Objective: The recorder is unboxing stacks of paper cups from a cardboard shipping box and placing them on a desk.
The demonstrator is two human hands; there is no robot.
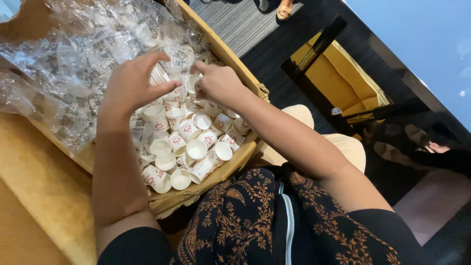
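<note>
Dozens of small white paper cups [189, 147] lie loose in the cardboard box [206, 184] before me. My left hand [130, 83] grips a nested cup stack [159, 74]; my right hand [218, 83] pinches one cup [192, 83], partly hidden. Crumpled plastic wrap [64, 64] covers the box's far end. Beyond stands a yellow chair [338, 73].

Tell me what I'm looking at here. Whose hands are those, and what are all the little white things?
The camera sits on a person's head and looks down, so you see that person's own two arms. The left hand holds a small stack of cups. The right hand reaches for a cup beside it; I can't tell if it grips one. Below them a cardboard box is full of loose little white paper cups with red marks. Crinkly clear plastic lines the box. The box rests on a yellow seat. The dark patterned cloth at the bottom is on the person's lap.
</note>
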